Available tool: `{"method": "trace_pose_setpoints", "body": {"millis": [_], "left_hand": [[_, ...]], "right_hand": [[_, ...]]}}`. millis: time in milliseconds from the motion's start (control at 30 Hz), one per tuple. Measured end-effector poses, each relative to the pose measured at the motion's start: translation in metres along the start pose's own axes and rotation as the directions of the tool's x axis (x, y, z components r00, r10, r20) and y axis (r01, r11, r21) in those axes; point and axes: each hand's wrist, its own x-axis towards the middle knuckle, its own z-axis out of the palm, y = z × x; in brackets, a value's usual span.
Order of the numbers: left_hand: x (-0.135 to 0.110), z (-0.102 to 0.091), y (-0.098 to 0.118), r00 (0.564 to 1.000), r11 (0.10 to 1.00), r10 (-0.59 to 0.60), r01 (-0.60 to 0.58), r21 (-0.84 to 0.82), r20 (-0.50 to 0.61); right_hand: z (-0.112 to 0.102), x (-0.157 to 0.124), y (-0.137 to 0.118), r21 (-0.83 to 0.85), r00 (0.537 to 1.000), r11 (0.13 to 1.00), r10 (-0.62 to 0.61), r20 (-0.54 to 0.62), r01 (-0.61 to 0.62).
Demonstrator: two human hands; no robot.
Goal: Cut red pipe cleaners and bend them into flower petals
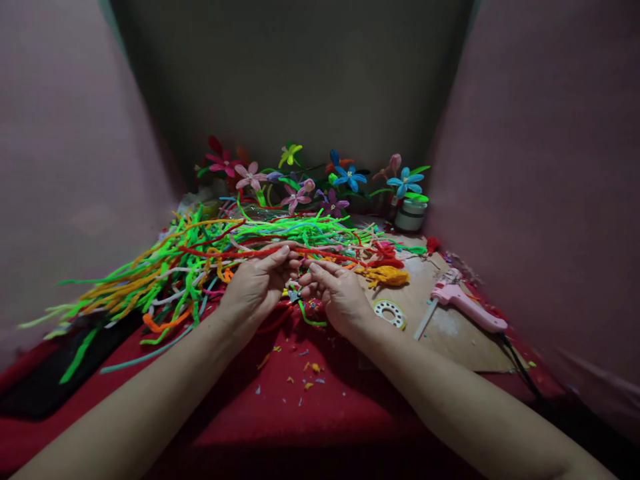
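Observation:
A red pipe cleaner [240, 254] stretches sideways across the middle, above the heap. My left hand [257, 283] pinches it between thumb and fingers. Close beside, my right hand [343, 297] is also closed, its fingertips pinched at the same red stem; the exact grip point is partly hidden by the fingers. Just below the hands lies a small metal tool [294, 295], perhaps pliers, mostly covered. A short green pipe cleaner [311, 322] curls beside it on the red cloth.
A big pile of colored pipe cleaners [185, 267] spreads to the left. Pipe-cleaner flowers [350, 177] stand behind, near a jar [411, 215]. On a board [450, 347] at right lie a pink glue gun [465, 303], an orange bundle [385, 275] and a round holed disc [389, 313].

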Motion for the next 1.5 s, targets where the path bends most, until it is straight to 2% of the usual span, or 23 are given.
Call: {"method": "trace_pose_setpoints", "body": {"millis": [100,167,300,400,500,733,933,1033,1167,1333,1400,1500], "left_hand": [[0.004,0.003,-0.006,0.993,0.995,-0.099,0.099,0.006,0.062],[0.010,0.011,-0.008,0.991,0.994,-0.108,0.110,-0.023,0.077],[0.028,0.039,-0.017,0.998,0.996,-0.058,0.060,-0.059,0.028],[0.040,0.054,-0.032,0.995,0.995,-0.104,0.104,-0.002,0.004],[0.046,0.059,-0.043,0.986,0.985,-0.164,0.166,0.047,-0.034],[0.043,0.056,-0.036,0.981,0.983,-0.180,0.182,0.026,-0.070],[0.040,0.050,-0.031,0.994,0.993,-0.064,0.054,-0.108,-0.089],[0.038,0.049,-0.024,0.993,0.988,-0.004,-0.013,-0.151,-0.116],[0.032,0.044,-0.010,0.990,0.986,0.020,-0.042,-0.159,-0.140],[0.018,0.027,0.010,0.982,0.989,0.063,-0.085,-0.122,-0.178],[0.012,0.018,0.016,0.978,0.991,0.086,-0.103,-0.082,-0.188],[0.005,0.007,0.023,0.977,0.993,0.098,-0.110,-0.051,-0.190]], "right_hand": [[-0.002,0.002,0.000,-0.018,1.000,1.000,-0.023,-0.011,0.022],[-0.003,0.004,0.002,-0.068,0.997,0.997,-0.038,-0.071,0.034],[-0.008,0.008,0.011,-0.135,0.977,0.991,-0.006,-0.213,-0.023],[-0.013,0.013,0.019,-0.137,0.962,0.989,0.009,-0.272,-0.048],[-0.015,0.017,0.024,-0.117,0.945,0.990,0.034,-0.325,-0.076],[-0.014,0.017,0.023,-0.111,0.955,0.992,0.019,-0.297,-0.054],[-0.015,0.018,0.010,-0.081,0.963,0.996,-0.055,-0.264,0.035],[-0.018,0.023,0.000,-0.035,0.942,0.994,-0.105,-0.320,0.099],[-0.023,0.029,-0.020,0.029,0.902,0.974,-0.196,-0.386,0.224],[-0.024,0.028,-0.039,0.110,0.872,0.915,-0.326,-0.365,0.388],[-0.023,0.027,-0.041,0.133,0.883,0.910,-0.332,-0.333,0.393],[-0.023,0.025,-0.039,0.146,0.919,0.934,-0.277,-0.280,0.325]]}}
